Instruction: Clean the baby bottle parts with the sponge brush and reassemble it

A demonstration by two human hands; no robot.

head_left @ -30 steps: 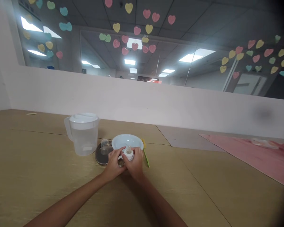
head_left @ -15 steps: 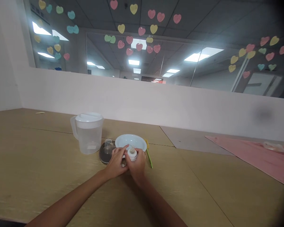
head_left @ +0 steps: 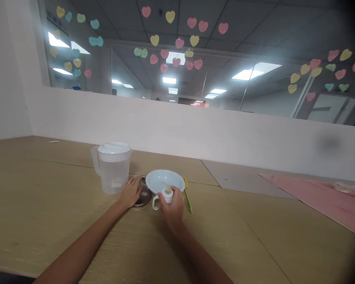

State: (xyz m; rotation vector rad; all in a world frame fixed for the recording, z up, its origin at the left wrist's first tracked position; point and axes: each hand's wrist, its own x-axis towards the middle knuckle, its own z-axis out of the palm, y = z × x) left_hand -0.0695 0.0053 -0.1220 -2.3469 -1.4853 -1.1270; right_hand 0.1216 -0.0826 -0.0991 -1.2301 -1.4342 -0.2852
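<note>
My right hand [head_left: 174,207] is wrapped round a white-topped bottle [head_left: 167,194] with a pale nipple and a white side handle, just in front of a light blue bowl [head_left: 165,177]. My left hand [head_left: 131,193] is over the left side of a dark round tray [head_left: 144,199], its fingers round a small clear cap that they mostly hide. Left of that hand stands a clear pitcher [head_left: 114,171] with a white lid and some liquid. A green and yellow brush [head_left: 188,199] lies right of the bowl.
A pink cloth [head_left: 322,201] with a clear plastic item on it lies at the right, beside a grey mat [head_left: 248,179]. Behind the table is a white wall [head_left: 177,130] below a window with heart-shaped notes. A small flat piece [head_left: 53,141] lies far left.
My left hand has left the bottle and moved left to the clear cap on the dark tray. The bottle remains in my right hand. The view has shifted slightly.
</note>
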